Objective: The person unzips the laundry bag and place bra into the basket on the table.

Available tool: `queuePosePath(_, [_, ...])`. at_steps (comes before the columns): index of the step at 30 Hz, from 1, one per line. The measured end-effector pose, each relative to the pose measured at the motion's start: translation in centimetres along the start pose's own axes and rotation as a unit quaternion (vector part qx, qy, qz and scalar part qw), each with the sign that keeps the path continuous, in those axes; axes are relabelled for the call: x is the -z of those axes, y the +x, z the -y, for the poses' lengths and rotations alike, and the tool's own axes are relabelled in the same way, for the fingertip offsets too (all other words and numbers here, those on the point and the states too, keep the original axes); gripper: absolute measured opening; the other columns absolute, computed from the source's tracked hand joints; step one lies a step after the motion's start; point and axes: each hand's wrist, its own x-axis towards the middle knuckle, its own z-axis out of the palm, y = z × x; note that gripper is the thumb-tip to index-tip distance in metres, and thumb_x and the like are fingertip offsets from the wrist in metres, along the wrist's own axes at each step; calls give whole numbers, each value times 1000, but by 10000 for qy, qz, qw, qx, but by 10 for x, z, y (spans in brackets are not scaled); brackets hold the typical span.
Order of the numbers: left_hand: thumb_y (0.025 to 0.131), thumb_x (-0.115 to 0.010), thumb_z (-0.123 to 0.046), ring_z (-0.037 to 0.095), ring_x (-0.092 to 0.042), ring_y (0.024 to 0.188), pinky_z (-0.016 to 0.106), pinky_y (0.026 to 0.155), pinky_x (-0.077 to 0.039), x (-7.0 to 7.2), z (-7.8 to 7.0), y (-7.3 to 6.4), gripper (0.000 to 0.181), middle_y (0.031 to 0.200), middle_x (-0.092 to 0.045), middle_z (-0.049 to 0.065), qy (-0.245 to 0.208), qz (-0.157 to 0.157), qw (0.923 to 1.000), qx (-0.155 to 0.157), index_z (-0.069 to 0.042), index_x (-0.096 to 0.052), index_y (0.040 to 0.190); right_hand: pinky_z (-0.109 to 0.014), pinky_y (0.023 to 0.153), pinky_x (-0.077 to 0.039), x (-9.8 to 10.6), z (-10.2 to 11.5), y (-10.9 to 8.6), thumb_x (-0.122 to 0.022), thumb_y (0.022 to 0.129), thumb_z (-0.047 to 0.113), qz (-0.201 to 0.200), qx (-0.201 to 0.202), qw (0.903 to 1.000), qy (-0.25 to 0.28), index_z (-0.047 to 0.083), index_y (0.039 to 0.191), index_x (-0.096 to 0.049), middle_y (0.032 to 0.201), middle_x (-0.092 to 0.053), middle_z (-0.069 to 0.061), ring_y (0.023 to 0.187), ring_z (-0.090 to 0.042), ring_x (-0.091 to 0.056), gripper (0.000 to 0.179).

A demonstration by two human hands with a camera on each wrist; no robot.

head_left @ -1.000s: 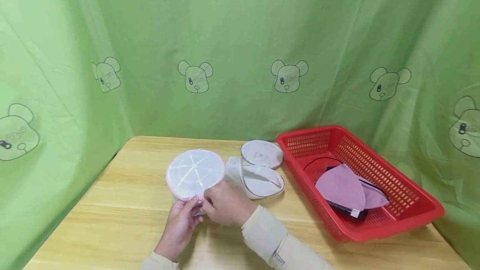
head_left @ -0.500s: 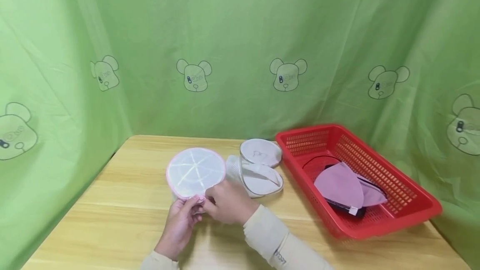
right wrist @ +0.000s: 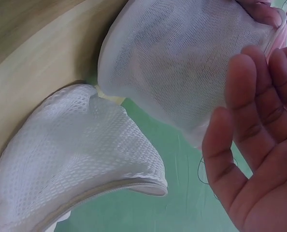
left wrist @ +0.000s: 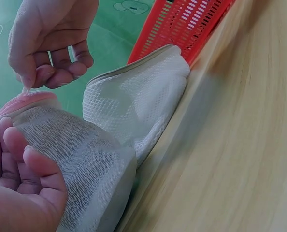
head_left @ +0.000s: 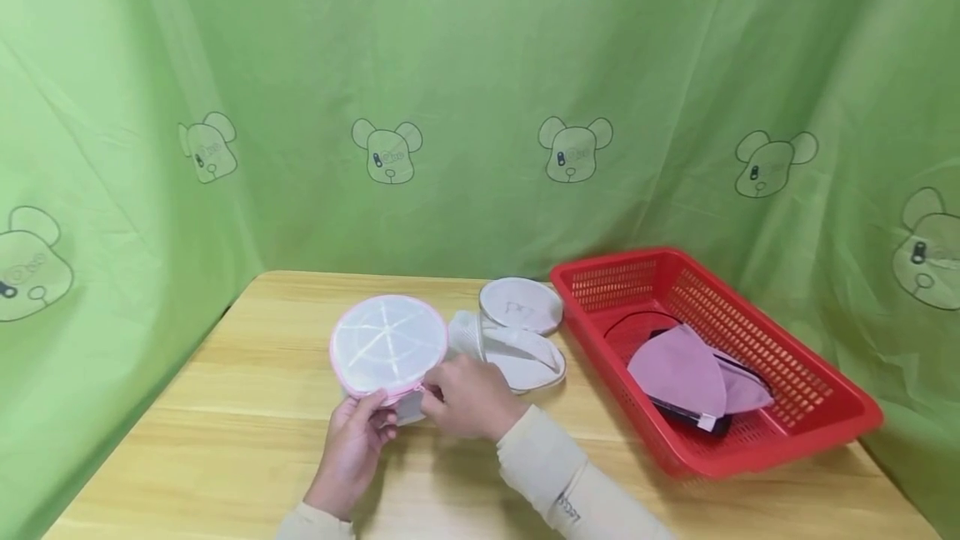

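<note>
A mesh laundry bag (head_left: 390, 342) with a round, pale top and a pink zippered rim stands on the near-left part of the table. My left hand (head_left: 352, 440) pinches its rim at the front, thumb on top. To the right along the rim, my right hand (head_left: 472, 397) pinches the zipper pull (left wrist: 25, 90) between thumb and finger, its other fingers loosely curled. Grey-white mesh sides (right wrist: 177, 63) of the bag hang below the rim. Just behind my right hand lies a second, white mesh bag (head_left: 522, 361), its round lid (head_left: 521, 304) folded back.
A red plastic basket (head_left: 813, 440) stands on the right of the wooden table (head_left: 225, 407). Inside it lie a folded pink fabric piece (head_left: 678, 373), a dark item and a thin black loop. A green curtain (head_left: 480, 215) with bear faces hangs behind the table.
My right hand has moved right along the rim with the zipper pull, away from my left hand. A stretch of pink rim now shows between the hands.
</note>
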Motion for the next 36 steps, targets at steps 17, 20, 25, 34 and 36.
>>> queuePosePath(17, [98,-51,-12,6,-54,66,19,62,-45,2,-2,2,12,78,-63,-4,-28,-46,10000,61,-13,-57,88,-22,38,-23,-1,-2,6,-58,76,19,-30,31,9999,-115,22,53,-36,50,-27,13,48,-4,-30,32])
queuePosePath(20, [98,-51,-12,6,-54,66,19,62,-45,2,-3,2,11,78,-63,-4,-39,-78,9999,60,-12,-57,89,-22,39,-23,-1,-2,7,-59,77,20,-29,54,9999,-106,23,54,-36,50,-28,13,48,-4,-31,32])
queuePosePath(25, [98,-51,-12,6,-54,66,19,62,-45,3,-3,2,12,78,-63,-4,-7,-67,10000,51,-12,-57,88,-21,39,-22,-1,-2,8,-59,76,19,-52,50,9999,-86,23,53,-35,50,-27,13,48,-3,-29,33])
queuePosePath(34, [99,-50,-13,6,-53,67,19,63,-44,4,-2,2,11,79,-62,-4,60,-31,10000,36,-11,-56,90,-21,39,-23,-3,-4,8,-59,76,19,-102,113,9998,-125,22,53,-36,50,-28,12,48,-4,-30,33])
queuePosePath(36, [99,-50,-13,6,-53,68,19,63,-44,4,-2,2,10,80,-62,-4,75,-27,10000,42,-11,-56,91,-22,40,-24,-4,-4,7,-60,76,20,-117,116,9998,-144,22,54,-36,51,-29,12,49,-5,-31,33])
